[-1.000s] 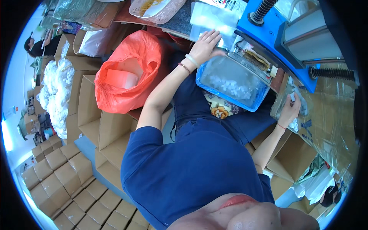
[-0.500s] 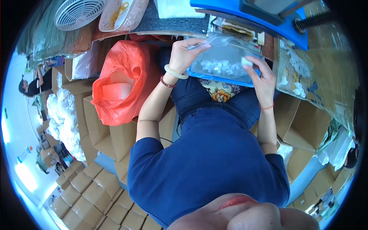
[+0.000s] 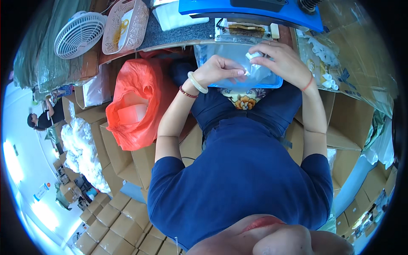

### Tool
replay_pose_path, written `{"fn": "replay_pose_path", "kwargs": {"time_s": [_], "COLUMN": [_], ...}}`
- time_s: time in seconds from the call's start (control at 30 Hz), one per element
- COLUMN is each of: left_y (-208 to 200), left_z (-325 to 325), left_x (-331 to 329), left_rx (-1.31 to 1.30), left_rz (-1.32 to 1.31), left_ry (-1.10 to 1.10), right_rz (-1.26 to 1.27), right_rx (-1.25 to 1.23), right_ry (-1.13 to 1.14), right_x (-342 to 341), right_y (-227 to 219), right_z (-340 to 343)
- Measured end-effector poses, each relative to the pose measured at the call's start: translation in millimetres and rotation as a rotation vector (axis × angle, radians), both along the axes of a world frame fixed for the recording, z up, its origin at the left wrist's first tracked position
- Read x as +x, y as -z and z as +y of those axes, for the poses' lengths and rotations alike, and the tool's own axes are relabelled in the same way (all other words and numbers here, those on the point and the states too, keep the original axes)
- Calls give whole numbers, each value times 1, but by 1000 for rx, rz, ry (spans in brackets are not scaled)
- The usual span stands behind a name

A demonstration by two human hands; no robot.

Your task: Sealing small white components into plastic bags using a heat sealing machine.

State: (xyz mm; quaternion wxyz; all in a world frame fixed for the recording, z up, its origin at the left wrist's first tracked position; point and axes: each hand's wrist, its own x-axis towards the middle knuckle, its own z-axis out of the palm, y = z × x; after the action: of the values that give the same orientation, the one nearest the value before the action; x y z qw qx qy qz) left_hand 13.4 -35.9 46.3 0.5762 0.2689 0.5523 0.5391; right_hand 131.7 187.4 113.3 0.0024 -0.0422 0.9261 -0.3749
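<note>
My left hand (image 3: 225, 70) pinches a clear plastic bag (image 3: 260, 75), which spreads between my hands. In the fingers of my right hand (image 3: 284, 63) is a small white plastic piece (image 3: 253, 55), at the far side of the bag. Both hands are above a blue-rimmed tray (image 3: 272, 85) with a clear liner, resting over my lap. The bag and my hands hide most of what lies in the tray. A patterned cloth with a flower (image 3: 245, 102) shows below the tray's near edge.
A blue machine (image 3: 250, 12) stands on the bench ahead, a metal fixture (image 3: 244, 32) beneath it. Far left are a basket (image 3: 127, 25) and a white fan (image 3: 80, 36). An open red bag (image 3: 136, 76) hangs at left. White parts (image 3: 325, 53) lie right; cartons (image 3: 114, 221) surround me.
My left hand has come down toward the tray with the clear bag. My right hand has moved left and up with the white piece, bringing it close to the bag. The view has shifted slightly.
</note>
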Motion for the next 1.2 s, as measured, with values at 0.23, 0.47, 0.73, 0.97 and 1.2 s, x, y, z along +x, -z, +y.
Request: {"fn": "replay_pose_path", "kwargs": {"time_s": [0.23,0.47,0.73,0.97,1.2], "left_y": [38,33,53,94,50], "left_z": [43,50,9,-39,-24], "left_x": [-17,-14,-122,-69,-60], "left_rx": [100,-3,-158,-3,121], "left_rz": [-428,-360,1607,1888,1455], "left_ry": [-364,-435,-497,-418,-714], "right_rz": [177,113,-137,-375,110], "right_rx": [379,530,376,-76,8], "right_ry": [664,744,489,375,719], "right_x": [45,92,103,120,108], "right_y": [12,100,78,37,56], "right_z": [29,70,78,79,80]}}
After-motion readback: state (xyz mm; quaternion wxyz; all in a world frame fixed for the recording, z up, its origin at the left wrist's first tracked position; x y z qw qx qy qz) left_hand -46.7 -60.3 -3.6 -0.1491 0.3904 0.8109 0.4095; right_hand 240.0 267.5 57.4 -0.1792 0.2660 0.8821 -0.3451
